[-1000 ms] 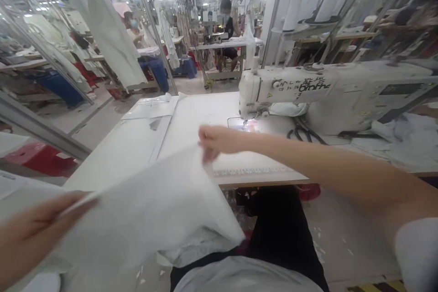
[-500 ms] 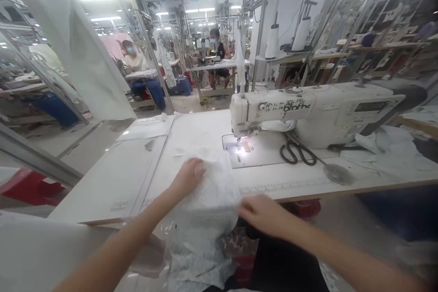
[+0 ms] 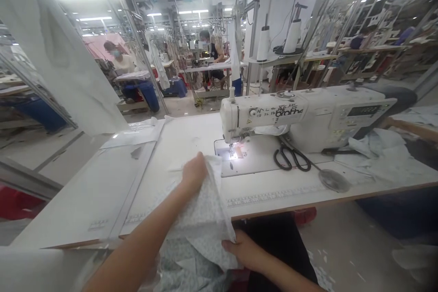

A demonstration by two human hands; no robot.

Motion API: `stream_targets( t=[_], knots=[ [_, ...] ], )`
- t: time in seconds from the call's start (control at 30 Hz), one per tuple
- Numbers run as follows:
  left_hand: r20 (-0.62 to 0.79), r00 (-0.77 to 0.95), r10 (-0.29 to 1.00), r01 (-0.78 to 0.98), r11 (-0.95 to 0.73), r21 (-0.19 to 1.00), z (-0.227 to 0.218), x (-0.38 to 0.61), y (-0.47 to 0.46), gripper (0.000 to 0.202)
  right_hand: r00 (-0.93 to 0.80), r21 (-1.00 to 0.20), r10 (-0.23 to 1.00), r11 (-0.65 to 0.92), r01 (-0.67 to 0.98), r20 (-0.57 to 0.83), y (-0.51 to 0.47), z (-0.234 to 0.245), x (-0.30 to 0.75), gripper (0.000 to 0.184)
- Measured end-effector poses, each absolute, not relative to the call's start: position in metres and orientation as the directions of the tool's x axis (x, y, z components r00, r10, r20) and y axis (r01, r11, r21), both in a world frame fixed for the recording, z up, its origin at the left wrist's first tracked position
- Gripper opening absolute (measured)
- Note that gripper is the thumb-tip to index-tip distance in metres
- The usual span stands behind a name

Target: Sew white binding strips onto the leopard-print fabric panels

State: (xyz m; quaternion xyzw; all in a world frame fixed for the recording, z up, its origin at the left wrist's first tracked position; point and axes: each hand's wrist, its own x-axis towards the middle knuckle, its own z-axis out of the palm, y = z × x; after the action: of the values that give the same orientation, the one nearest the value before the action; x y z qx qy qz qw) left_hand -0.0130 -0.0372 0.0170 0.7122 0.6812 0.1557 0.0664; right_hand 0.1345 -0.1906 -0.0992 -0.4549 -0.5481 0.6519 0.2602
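A pale, finely patterned piece of fabric (image 3: 201, 212) hangs over the front edge of the white table and down toward my lap. My left hand (image 3: 195, 172) is closed on its upper part, just left of the needle area. Lower down, in front of the table edge, my right hand (image 3: 244, 250) pinches the fabric's right edge between thumb and fingers. The cloth is drawn fairly straight between both hands. To the right of it stands a white sewing machine (image 3: 308, 116), its needle area (image 3: 232, 150) lit and apart from the fabric.
Black-handled scissors (image 3: 290, 157) and a grey round pad (image 3: 333, 180) lie on the machine bed and table. A ruler strip (image 3: 267, 196) runs along the front edge. Crumpled fabric (image 3: 383, 153) lies at right. Thread cones (image 3: 263, 44) stand behind. Two people sit at machines farther back.
My right hand has moved down and now grips the fabric's edge. My left hand has closed more tightly and lifted the cloth's top edge slightly. The view has shifted a little.
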Motion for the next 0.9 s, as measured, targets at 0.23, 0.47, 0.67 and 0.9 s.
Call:
stream_targets(
  t=[0.23, 0.47, 0.67, 0.9],
  knots=[
    [0.224, 0.278, 0.934, 0.850, -0.348, 0.397, 0.013, -0.010, -0.053, 0.049, -0.702, -0.903, 0.616, -0.420, 0.091, -0.358, -0.194, -0.080, 0.164, 0.054],
    [-0.053, 0.338, 0.940, 0.922, -0.319, 0.219, 0.003, -0.064, -0.142, 0.050, -0.479, -0.932, 0.804, -0.253, 0.259, -0.352, -0.209, -0.144, 0.170, 0.033],
    [-0.100, 0.244, 0.965, 0.961, -0.227, 0.155, 0.012, -0.050, -0.151, 0.046, -0.377, -0.969, 0.899, -0.164, 0.184, -0.223, -0.185, -0.151, 0.140, 0.050],
    [-0.059, 0.439, 0.896, 0.871, -0.408, 0.274, 0.004, -0.005, -0.069, 0.047, -0.376, -0.976, 0.901, -0.185, 0.117, -0.215, -0.195, -0.145, 0.147, 0.034]
  ],
)
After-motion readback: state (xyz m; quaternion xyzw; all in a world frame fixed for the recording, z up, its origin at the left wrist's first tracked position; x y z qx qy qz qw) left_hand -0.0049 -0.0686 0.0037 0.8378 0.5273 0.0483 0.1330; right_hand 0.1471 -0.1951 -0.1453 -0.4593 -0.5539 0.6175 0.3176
